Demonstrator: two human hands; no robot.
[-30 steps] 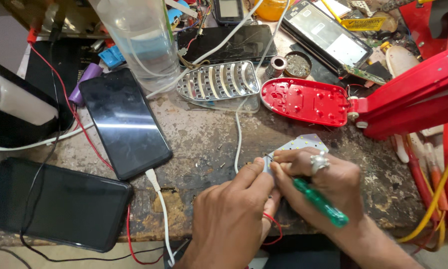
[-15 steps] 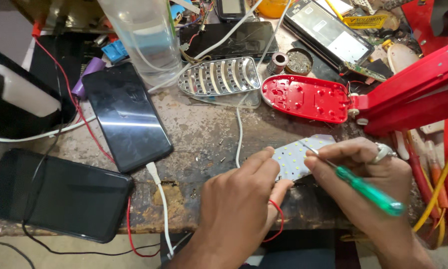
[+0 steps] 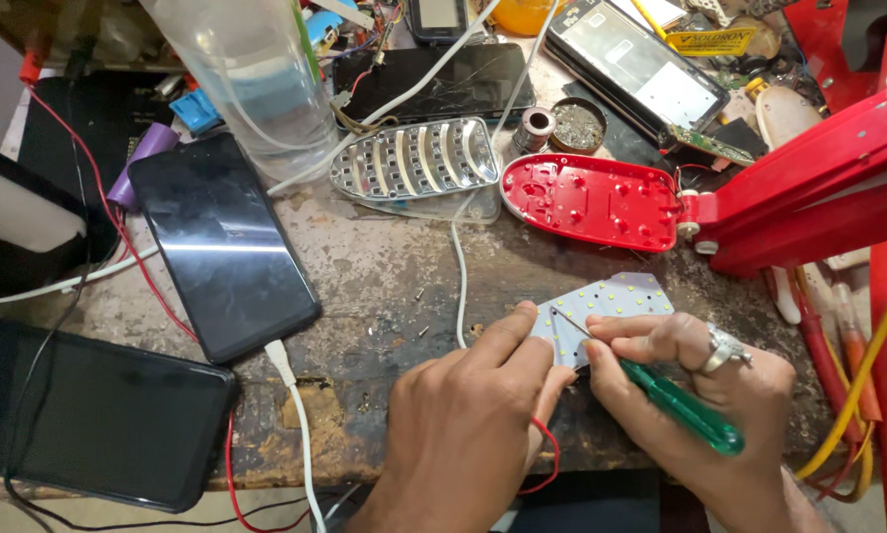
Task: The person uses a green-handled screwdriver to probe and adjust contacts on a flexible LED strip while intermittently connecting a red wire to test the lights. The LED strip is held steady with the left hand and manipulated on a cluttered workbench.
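Note:
A white LED board [image 3: 616,301] dotted with small yellow diodes lies on the worn bench near its front edge. My left hand [image 3: 473,424] pins the board's left end with its fingertips, and a thin red wire [image 3: 547,459] loops out under that hand. My right hand [image 3: 695,395], wearing a ring, grips a green-handled screwdriver [image 3: 680,405] whose thin metal tip rests on the board's left part. Behind the board lie a red lamp head shell [image 3: 591,197] and a silvery ribbed reflector [image 3: 414,158].
A black phone [image 3: 221,242] on a white charging cable lies to the left, a second dark phone [image 3: 88,415] at the front left. A clear plastic jar [image 3: 256,79], an opened phone [image 3: 631,69], a solder tin [image 3: 577,123] and the red lamp arm [image 3: 818,188] crowd the back and right.
The board and both hands have shifted to the right, away from the bench's front edge. The screwdriver tip now rests on the board's left part.

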